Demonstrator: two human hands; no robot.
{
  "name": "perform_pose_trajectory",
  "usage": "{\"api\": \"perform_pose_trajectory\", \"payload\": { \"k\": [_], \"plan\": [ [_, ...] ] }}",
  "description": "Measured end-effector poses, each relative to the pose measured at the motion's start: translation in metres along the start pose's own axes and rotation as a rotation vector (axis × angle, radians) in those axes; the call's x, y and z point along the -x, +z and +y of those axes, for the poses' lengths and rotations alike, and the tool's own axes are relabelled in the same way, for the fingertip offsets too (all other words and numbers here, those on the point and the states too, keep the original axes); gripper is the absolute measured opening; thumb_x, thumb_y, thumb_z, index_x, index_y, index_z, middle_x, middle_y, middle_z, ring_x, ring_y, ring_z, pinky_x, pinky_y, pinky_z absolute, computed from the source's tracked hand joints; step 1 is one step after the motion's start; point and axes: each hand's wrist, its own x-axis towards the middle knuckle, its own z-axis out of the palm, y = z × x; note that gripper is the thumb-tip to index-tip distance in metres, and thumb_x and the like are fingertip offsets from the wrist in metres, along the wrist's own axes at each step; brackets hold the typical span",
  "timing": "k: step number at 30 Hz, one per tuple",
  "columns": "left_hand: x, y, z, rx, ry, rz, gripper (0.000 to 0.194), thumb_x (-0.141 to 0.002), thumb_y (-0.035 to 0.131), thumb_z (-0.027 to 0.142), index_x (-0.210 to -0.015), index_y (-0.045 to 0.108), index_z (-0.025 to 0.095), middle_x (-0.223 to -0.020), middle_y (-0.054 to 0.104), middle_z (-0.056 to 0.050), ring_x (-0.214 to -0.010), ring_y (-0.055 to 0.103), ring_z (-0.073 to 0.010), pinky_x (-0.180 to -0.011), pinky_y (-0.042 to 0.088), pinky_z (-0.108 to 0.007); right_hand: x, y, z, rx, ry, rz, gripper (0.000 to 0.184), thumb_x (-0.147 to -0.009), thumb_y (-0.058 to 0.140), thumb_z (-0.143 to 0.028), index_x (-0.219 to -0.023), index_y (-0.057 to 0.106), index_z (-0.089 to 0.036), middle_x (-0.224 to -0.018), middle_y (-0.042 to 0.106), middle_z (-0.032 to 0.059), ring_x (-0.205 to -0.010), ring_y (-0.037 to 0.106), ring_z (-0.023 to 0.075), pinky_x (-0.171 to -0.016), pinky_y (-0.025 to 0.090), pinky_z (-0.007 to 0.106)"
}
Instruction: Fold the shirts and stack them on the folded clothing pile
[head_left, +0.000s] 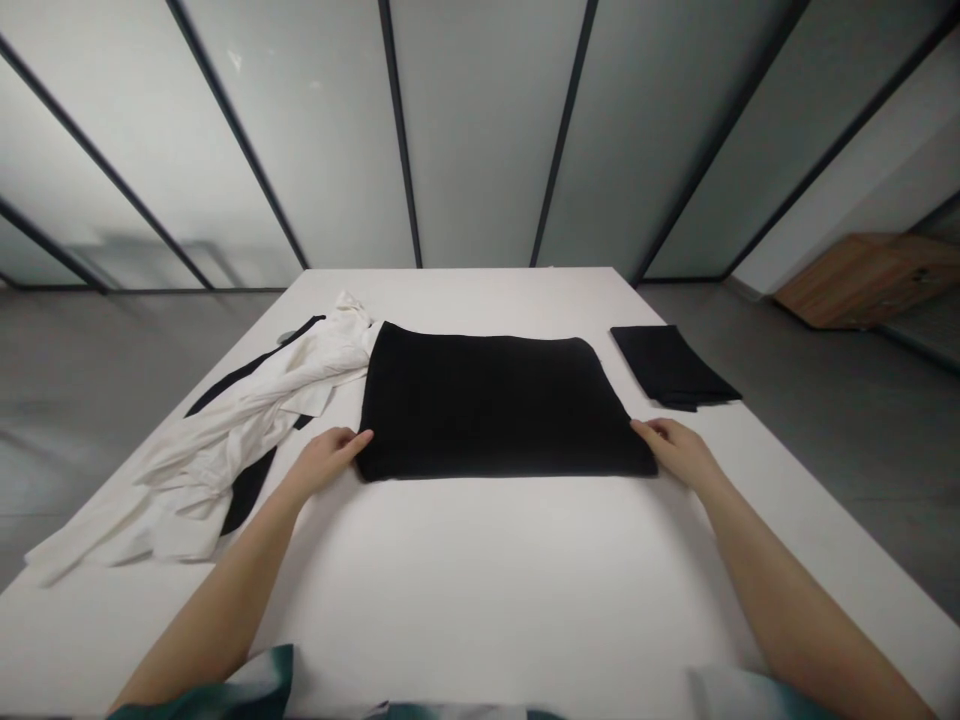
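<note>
Well, from my remote station the biggest thing in view is a frosted glass wall (480, 130) with dark frames, running across the far end of the room. A grey floor (112, 400) shows on both sides, with a wooden cabinet (870, 280) off to the right. The white desk (480, 590) fills the middle of my view. On its left side lies a crumpled white garment (225, 450), tangled with a dark cloth (247, 490). At the centre sits a folded black garment (491, 400), flat on the desk and just beside the white one. To its right, near but apart, lies a small folded black cloth (667, 365). Both hands are open, not gripping: the left hand (324, 465) has its fingers (352, 440) against the garment's near left corner, and the right hand (675, 452) has its fingers (649, 432) on the near right corner.
</note>
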Motion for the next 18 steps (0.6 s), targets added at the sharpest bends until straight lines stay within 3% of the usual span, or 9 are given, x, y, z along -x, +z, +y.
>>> {"api": "perform_pose_trajectory", "payload": {
  "k": [3, 6, 8, 11, 14, 18],
  "plan": [
    [0.013, 0.01, 0.003, 0.14, 0.059, -0.006, 0.047, -0.072, 0.064, 0.067, -0.082, 0.063, 0.021, -0.073, 0.066, -0.004, -0.072, 0.065, -0.026, -0.064, 0.049, -0.034, 0.018, -0.001, -0.005, -0.077, -0.059, -0.079, 0.045, -0.077, 0.055, -0.067, -0.07, 0.063, -0.024, -0.072, 0.069, 0.0069, -0.069, 0.065, 0.0261, -0.064, 0.049, 0.036],
    [0.016, 0.02, 0.007, 0.376, 0.068, 0.016, 0.058, -0.069, 0.07, 0.062, -0.107, 0.062, 0.018, -0.094, 0.07, -0.008, -0.081, 0.068, -0.0267, -0.069, 0.054, -0.037, 0.027, 0.005, -0.01, -0.226, -0.067, -0.08, 0.044, -0.07, 0.065, -0.066, -0.08, 0.063, -0.023, -0.075, 0.069, 0.0058, -0.068, 0.064, 0.025, -0.064, 0.05, 0.036],
    [0.018, 0.024, 0.011, 0.598, 0.158, -0.002, 0.073, -0.07, 0.073, 0.057, -0.13, 0.054, 0.019, -0.116, 0.068, -0.012, -0.1, 0.067, -0.0291, -0.084, 0.056, -0.041, 0.029, 0.01, -0.011, -0.376, -0.068, -0.046, 0.046, -0.068, 0.069, -0.065, -0.087, 0.062, -0.024, -0.08, 0.07, 0.0052, -0.073, 0.065, 0.0251, -0.068, 0.052, 0.036],
    [0.022, 0.028, 0.018, 0.82, 0.305, -0.08, 0.093, -0.072, 0.077, 0.05, -0.151, 0.036, 0.024, -0.142, 0.056, -0.013, -0.13, 0.053, -0.0322, -0.108, 0.046, -0.044, 0.031, 0.018, -0.012, -0.602, -0.091, 0.002, 0.052, -0.065, 0.073, -0.066, -0.095, 0.058, -0.026, -0.09, 0.071, 0.0043, -0.087, 0.067, 0.026, -0.078, 0.054, 0.037],
    [0.023, 0.031, 0.022, 0.876, 0.337, -0.121, 0.096, -0.077, 0.074, 0.05, -0.157, 0.027, 0.027, -0.154, 0.045, -0.011, -0.141, 0.043, -0.0328, -0.117, 0.037, -0.046, 0.034, 0.022, -0.013, -0.716, -0.101, -0.035, 0.059, -0.064, 0.078, -0.063, -0.105, 0.056, -0.027, -0.102, 0.072, 0.0043, -0.097, 0.067, 0.0255, -0.087, 0.053, 0.037],
    [0.019, 0.03, 0.019, 0.832, 0.349, -0.003, 0.094, -0.077, 0.073, 0.056, -0.155, 0.033, 0.023, -0.158, 0.04, -0.011, -0.143, 0.039, -0.032, -0.119, 0.034, -0.043, 0.036, 0.02, -0.012, -0.743, -0.041, -0.073, 0.055, -0.066, 0.077, -0.061, -0.104, 0.057, -0.026, -0.091, 0.074, 0.0038, -0.086, 0.068, 0.0241, -0.079, 0.055, 0.036]
  ]
}}
